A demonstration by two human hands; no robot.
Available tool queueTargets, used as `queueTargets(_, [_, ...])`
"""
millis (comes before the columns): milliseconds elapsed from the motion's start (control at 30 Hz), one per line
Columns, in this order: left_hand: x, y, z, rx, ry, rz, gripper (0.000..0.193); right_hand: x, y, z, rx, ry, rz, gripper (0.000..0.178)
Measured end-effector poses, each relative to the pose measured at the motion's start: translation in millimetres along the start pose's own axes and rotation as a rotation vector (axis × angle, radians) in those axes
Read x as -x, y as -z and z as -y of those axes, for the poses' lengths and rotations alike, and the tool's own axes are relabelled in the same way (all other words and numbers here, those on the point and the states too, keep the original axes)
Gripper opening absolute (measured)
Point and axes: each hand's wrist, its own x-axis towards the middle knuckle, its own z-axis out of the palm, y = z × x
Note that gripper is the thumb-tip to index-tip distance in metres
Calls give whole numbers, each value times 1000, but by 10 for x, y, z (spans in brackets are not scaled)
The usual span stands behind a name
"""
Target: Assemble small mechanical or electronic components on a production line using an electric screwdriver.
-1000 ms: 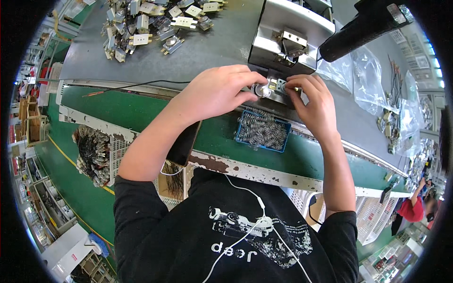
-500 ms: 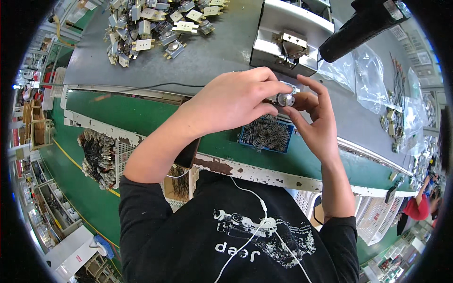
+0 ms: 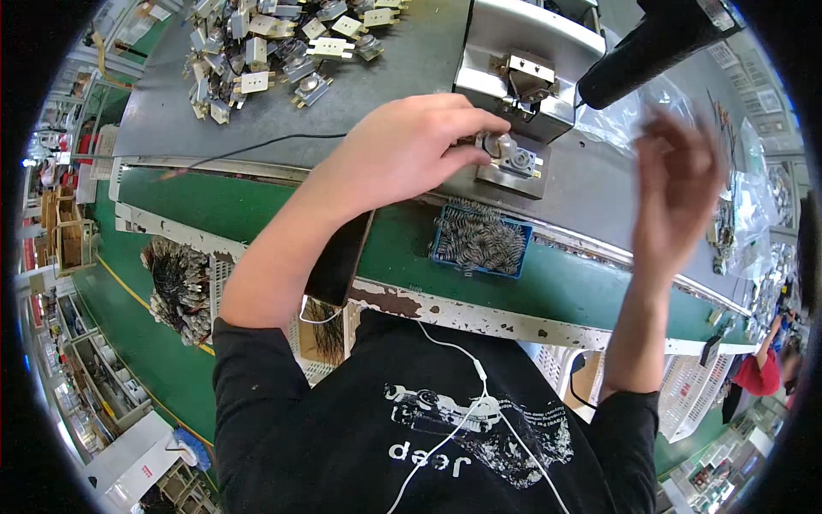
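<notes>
Between the thumb and forefinger of the left hand is a round metal part, pinched at the fingertips; just to its right, a small metal housing with brass tabs rests on a steel block, though whether part and housing touch is hard to tell; the right hand is well apart over the desk, its fingers too blurred to show whether they hold anything; nearer the body is a blue tray of coiled springs; beyond the block stands a metal machine; far left lies a pile of assembled parts.
</notes>
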Motion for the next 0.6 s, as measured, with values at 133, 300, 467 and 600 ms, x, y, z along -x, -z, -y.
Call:
queueTargets(133, [-115, -174, 0, 18, 29, 66, 31, -580, -18, -64, 59, 102, -176, 71])
queueTargets(300, [-230, -324, 25, -3, 40, 118, 30, -931, -308, 38, -256, -217, -186, 46])
queueTargets(467, [-252, -353, -38, 12, 82, 191, 29, -889, -192, 165, -101, -66, -230, 37])
queueTargets(600, [-214, -389, 14, 31, 98, 199, 29, -832, -246, 521, -190, -242, -202, 45])
